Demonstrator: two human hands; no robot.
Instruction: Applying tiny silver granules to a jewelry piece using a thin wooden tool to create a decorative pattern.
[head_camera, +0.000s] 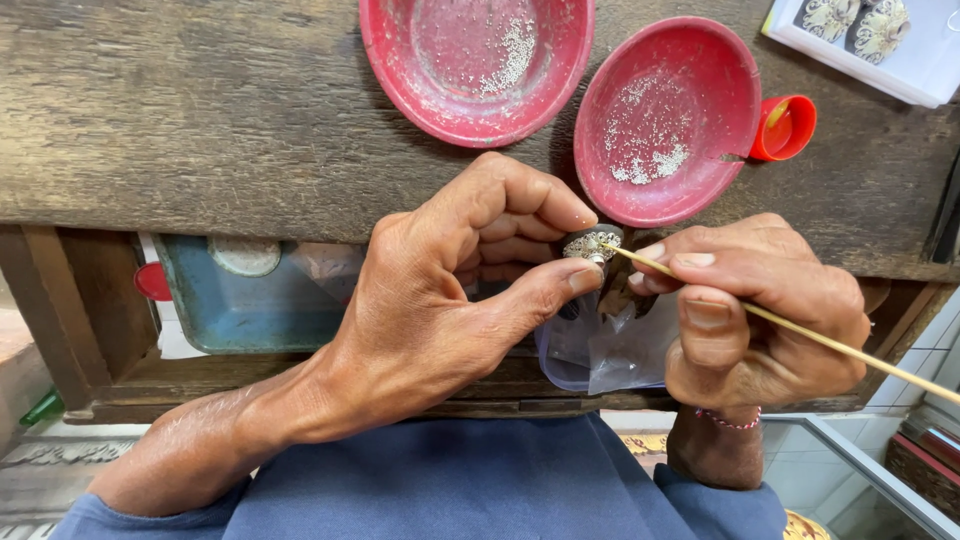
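Observation:
My left hand (450, 290) pinches a small round silver filigree piece (590, 243) between thumb and forefinger, at the front edge of a worn wooden bench (200, 110). My right hand (750, 320) grips a thin wooden stick (850, 348) like a pen; its tip touches the silver piece. Both hands hover over a clear plastic bag (610, 350) hanging below the bench edge. A thin red thread bracelet circles my right wrist.
Two red plastic bowls (478, 60) (665, 120) holding tiny silver granules sit on the bench beyond my hands. A small red cap (785, 128) lies beside the right bowl. A white tray (900, 55) with ornate pieces is at top right. A blue tin (250, 300) rests under the bench.

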